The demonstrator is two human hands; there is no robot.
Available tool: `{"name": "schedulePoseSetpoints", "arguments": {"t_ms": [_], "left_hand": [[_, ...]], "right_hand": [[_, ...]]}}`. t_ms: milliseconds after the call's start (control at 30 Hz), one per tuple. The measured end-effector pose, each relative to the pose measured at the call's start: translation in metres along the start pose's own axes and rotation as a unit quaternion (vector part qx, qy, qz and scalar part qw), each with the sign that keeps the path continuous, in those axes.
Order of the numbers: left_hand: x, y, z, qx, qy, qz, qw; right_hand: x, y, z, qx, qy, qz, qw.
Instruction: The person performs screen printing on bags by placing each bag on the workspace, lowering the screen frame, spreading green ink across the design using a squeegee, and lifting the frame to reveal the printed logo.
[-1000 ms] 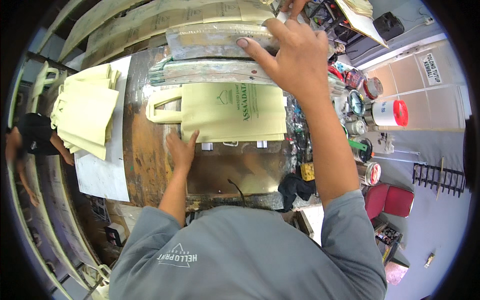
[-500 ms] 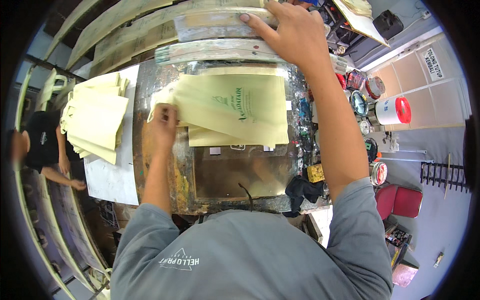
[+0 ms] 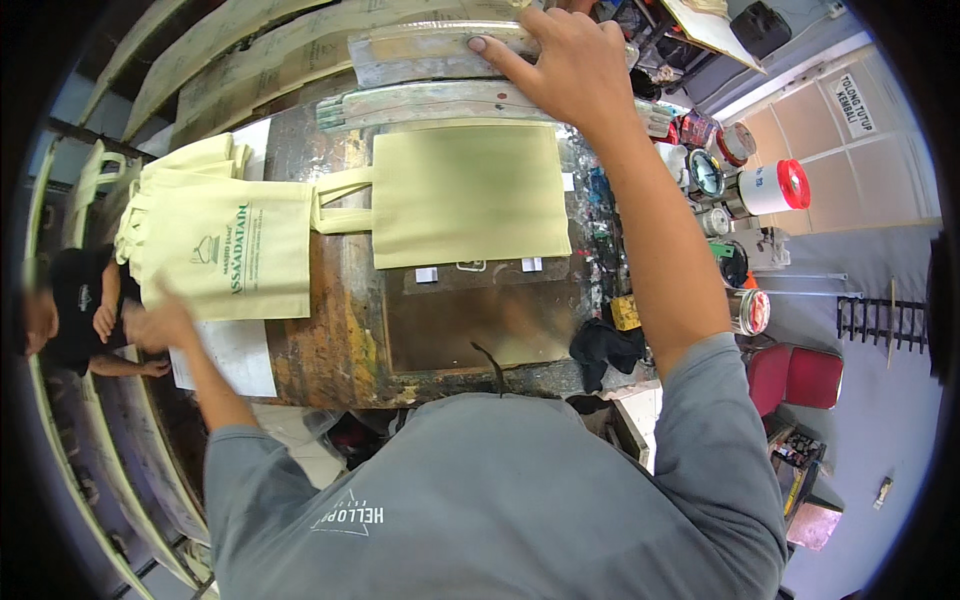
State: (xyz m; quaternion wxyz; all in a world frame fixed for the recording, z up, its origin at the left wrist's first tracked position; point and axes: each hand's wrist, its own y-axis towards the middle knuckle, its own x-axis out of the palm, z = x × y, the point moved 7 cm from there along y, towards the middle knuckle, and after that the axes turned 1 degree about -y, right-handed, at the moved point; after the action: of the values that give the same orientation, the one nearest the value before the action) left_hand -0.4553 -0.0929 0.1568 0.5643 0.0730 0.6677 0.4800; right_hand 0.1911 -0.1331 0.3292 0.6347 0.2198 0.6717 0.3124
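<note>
My right hand [image 3: 580, 60] is closed over the upper edge of a paint-stained wooden frame [image 3: 430, 50] at the far side of the table, thumb lying along its near face. My left hand [image 3: 163, 325] is smeared by motion at the lower left edge of a pale yellow cloth bag [image 3: 270, 260] with a green print. That bag lies on a pile of similar bags [image 3: 200, 155]; whether my fingers hold it, I cannot tell. A plain yellow bag [image 3: 470, 195] lies flat in the middle, its handles [image 3: 345, 200] pointing left toward the printed bag.
A pale board [image 3: 245, 370] lies under the pile. Paint tubs and jars [image 3: 765, 190] line the right side, near a black cloth [image 3: 605, 350] and a yellow block [image 3: 625, 313]. Racks with bags [image 3: 270, 60] stand behind and left. Another person [image 3: 80, 300] is at the left.
My left hand has carried the printed bag leftward from the middle onto the pile, uncovering the plain bag. My right hand stays on the frame.
</note>
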Motion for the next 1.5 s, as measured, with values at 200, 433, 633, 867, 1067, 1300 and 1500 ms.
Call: {"name": "schedulePoseSetpoints", "arguments": {"t_ms": [200, 433, 633, 867, 1067, 1300, 1500], "left_hand": [[-0.143, -0.39, 0.304, 0.538, -0.343, -0.429, 0.639], [-0.13, -0.452, 0.323, 0.569, -0.339, -0.401, 0.632], [-0.133, -0.449, 0.322, 0.555, -0.339, -0.419, 0.634], [-0.169, -0.302, 0.303, 0.25, -0.697, -0.472, 0.478], [-0.178, -0.29, 0.215, -0.372, -0.674, -0.618, 0.159], [-0.113, -0.364, 0.168, -0.422, -0.557, -0.678, 0.229], [-0.106, -0.381, 0.169, -0.375, -0.562, -0.698, 0.237]], "right_hand": [[0.009, 0.027, 0.004, 0.021, 0.07, -0.037, 0.997], [0.011, 0.035, 0.017, 0.032, 0.128, -0.032, 0.991], [0.015, 0.041, 0.013, 0.05, 0.112, -0.075, 0.99], [0.018, 0.003, 0.002, -0.011, -0.005, -0.064, 0.998], [0.067, -0.155, -0.027, -0.017, 0.054, -0.316, 0.947], [0.091, -0.225, -0.054, 0.006, 0.02, -0.43, 0.902], [0.096, -0.267, -0.075, 0.033, 0.006, -0.305, 0.952]]}}
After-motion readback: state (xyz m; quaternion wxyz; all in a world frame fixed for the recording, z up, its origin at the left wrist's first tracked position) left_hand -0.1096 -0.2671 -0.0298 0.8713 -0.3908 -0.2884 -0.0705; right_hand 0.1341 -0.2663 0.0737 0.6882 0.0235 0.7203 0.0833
